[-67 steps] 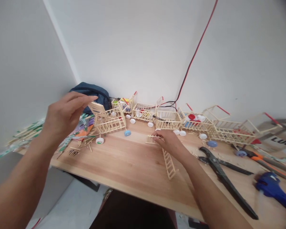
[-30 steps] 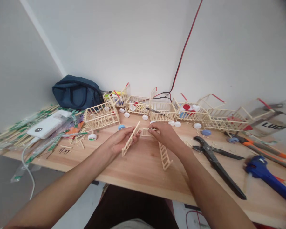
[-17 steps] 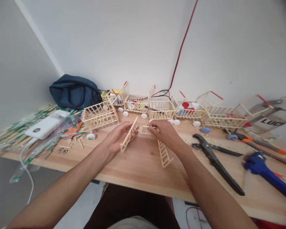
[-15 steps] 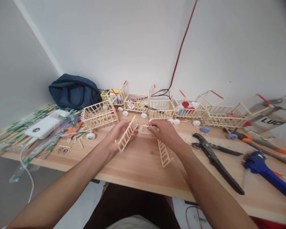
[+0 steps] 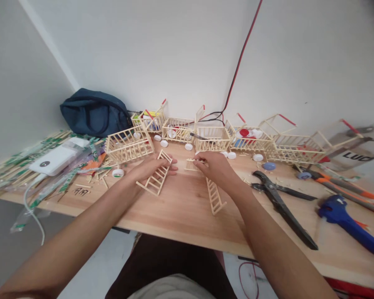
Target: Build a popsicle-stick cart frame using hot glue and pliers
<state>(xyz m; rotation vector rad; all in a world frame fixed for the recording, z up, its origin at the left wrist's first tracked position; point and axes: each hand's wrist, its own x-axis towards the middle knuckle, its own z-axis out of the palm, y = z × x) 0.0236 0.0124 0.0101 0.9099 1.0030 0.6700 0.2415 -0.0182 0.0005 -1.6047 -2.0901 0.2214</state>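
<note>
Facing pale, plain walls [image 5: 162,54], we work at a light wood-grained tabletop [image 5: 177,220], with whitish floor [image 5: 121,253] below and one red-and-black cable [image 5: 241,58] hanging down the wall behind. Along the back we count six small slatted carts [image 5: 132,149] of pale wooden sticks, each with a red-tipped handle. To the left are one dark blue fabric bag [image 5: 93,112] and one flat white plastic device [image 5: 57,157]; to the right, one pair of black metal pliers [image 5: 280,207] and one blue pistol-shaped tool [image 5: 350,224].

Three ladder-like pieces are near us. Our left hand [image 5: 149,166] grips one pale stick-built ladder frame [image 5: 156,180], tilted above the tabletop, fingers behind it. Our right hand [image 5: 216,166] pinches the short slatted wooden piece [image 5: 190,160] at its fingertips. One longer narrow ladder strip [image 5: 215,197] lies under the right wrist; whether it touches the short piece, we cannot quite tell.
</note>
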